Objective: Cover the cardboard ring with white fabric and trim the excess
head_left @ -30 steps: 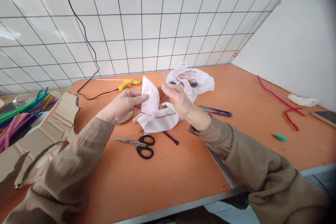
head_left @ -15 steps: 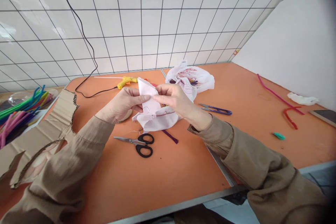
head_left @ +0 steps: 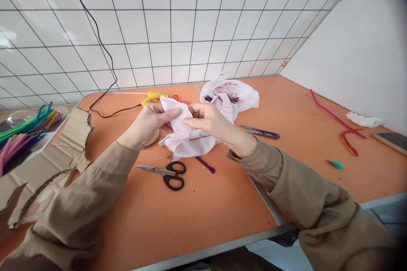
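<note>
A white cloth (head_left: 193, 147) with thin reddish line markings is raised over the middle of the table, its lower part hanging in folds. My left hand (head_left: 152, 123) pinches its upper left part, thumb on the near face. My right hand (head_left: 211, 125) grips the same cloth from the right, thumb and fingers closed on its edge. Below the cloth lie black-handled scissors (head_left: 168, 173), blades pointing left. A dark purple thread bundle (head_left: 206, 165) sticks out from under the cloth. Partly hidden behind my left hand is a pale round piece (head_left: 153, 139).
Behind the hands are a yellow glue gun (head_left: 154, 98) with its cord and a white plastic bag (head_left: 244, 95). Purple-handled thread snips (head_left: 262, 133) lie right of them. Torn cardboard (head_left: 57, 148) and pipe cleaners (head_left: 27, 131) fill the left; a red pipe cleaner (head_left: 348, 139) lies right.
The raised top of the cloth has tilted left and come down slightly. My left thumb and right fingers have shifted a little on it, both hands still holding.
</note>
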{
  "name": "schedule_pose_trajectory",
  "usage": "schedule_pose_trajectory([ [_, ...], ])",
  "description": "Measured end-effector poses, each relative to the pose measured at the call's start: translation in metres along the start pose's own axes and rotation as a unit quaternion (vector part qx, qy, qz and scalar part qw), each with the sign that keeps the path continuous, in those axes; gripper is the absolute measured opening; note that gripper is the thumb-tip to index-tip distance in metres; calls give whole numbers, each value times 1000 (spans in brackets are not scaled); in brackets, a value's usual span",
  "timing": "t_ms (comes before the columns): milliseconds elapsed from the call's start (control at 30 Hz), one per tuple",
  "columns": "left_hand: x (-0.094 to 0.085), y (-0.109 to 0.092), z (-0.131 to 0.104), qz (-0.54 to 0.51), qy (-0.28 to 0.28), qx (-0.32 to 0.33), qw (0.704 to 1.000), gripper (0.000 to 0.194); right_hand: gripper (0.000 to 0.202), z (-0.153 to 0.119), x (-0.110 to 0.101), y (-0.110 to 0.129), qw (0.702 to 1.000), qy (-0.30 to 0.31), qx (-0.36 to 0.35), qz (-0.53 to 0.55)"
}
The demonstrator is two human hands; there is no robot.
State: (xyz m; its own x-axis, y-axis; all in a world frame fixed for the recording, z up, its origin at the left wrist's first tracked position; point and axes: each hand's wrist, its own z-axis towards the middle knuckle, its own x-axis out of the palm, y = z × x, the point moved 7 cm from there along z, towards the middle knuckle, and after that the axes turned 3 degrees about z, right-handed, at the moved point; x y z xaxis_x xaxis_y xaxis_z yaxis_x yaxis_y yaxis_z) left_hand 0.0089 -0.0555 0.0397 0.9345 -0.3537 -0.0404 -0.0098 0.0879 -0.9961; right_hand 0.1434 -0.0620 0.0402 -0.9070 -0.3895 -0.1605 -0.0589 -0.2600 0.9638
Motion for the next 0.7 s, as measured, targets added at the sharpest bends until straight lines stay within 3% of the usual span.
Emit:
schedule_pose_trajectory([
  [167, 0, 2, -1, -1, 64, -31, 997, 48, 20, 0, 2, 1, 1000, 16, 4, 10],
  [367, 0, 0, -2, -13, 113, -40, 993, 49, 22, 0, 2, 1, 999, 27, -13, 14],
  [700, -4, -3, 1, -4, 23, 7, 1000, 35, 29, -1, 5, 1, 1000, 27, -10, -7],
])
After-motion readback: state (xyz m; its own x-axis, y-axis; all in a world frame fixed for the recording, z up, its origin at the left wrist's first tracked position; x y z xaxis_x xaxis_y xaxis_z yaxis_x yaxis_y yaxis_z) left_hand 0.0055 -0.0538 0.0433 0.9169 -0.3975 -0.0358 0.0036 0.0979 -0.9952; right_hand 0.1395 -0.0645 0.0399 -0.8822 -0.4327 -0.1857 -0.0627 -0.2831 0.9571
